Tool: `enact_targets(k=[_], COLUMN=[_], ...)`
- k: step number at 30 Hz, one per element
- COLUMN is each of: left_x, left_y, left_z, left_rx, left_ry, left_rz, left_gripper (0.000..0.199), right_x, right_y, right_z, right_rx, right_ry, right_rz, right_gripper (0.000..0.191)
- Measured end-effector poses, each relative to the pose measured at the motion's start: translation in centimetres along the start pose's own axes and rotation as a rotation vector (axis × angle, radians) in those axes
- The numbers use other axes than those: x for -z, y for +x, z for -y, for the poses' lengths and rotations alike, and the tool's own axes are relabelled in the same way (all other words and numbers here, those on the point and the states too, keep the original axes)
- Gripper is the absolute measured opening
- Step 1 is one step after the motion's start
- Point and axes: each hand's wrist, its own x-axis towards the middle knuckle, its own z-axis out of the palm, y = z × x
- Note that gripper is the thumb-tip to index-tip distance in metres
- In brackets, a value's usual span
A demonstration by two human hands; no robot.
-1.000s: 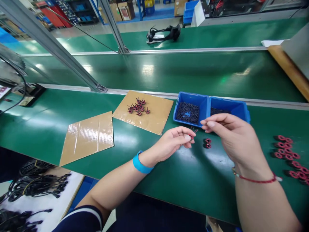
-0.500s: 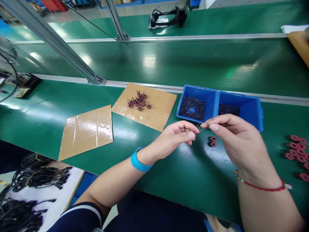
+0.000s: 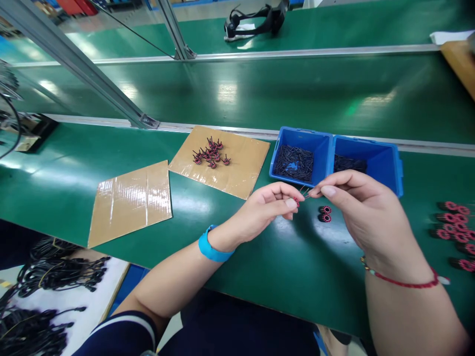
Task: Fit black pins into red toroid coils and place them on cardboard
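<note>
My left hand [image 3: 272, 205] pinches a small red-wound ring coil [image 3: 296, 201] between thumb and forefinger; the fingers cover most of it. Thin wire leads [image 3: 305, 192] stick out from the coil to the right. My right hand [image 3: 361, 212] is closed in a pinch at the ends of these leads. Whether its fingertips also hold a small sleeve is too small to tell. Two more red and black ring coils [image 3: 325, 213] stand on the green bench [image 3: 282, 277] between my hands.
Two blue bins [image 3: 272, 165] hold short black tubes [image 3: 295, 163]. Coils with black-sleeved legs [image 3: 211, 153] lie on a cardboard sheet [image 3: 237, 180]; another cardboard sheet [image 3: 129, 202] is left of it. Several coils [image 3: 456, 227] stand at the right. Black cables [image 3: 63, 267] lie lower left.
The right fingertips have come slightly closer to the left hand along the leads. Both hands keep their pinch. The whole view has shifted a little.
</note>
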Motion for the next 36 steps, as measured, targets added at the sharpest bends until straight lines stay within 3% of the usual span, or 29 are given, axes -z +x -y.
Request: enact_targets(k=[7,11,28,32,36], left_x=[-0.1,0.0,0.1,0.0,0.0], left_y=[0.0,0.1,0.3,0.3,0.3], left_z=[-0.2,0.0,0.4,0.3,0.2], left_rx=[-0.004,-0.01,-0.008,-0.01,-0.006], left_ry=[0.015,0.026,0.033,0.008,0.005], left_rz=[-0.02,-0.023,-0.03,-0.047,-0.063], left_gripper=[0.02,0.019,0.023,0.022,0.023], right_x=[0.3,0.1,-1.2,-0.8,0.1], right_y=[0.1,0.4,0.2,0.2,0.4], right_z=[0.0,0.0,0.8,0.8,0.3], right_rx=[-0.112,-0.211,-0.169,-0.154,-0.129], right_ry=[-0.028,0.002,0.014,-0.072,0.031], right_rz=[0.061,0.198,0.208,0.113,-0.128], right_gripper=[0.019,0.023,0.019,0.019,0.016])
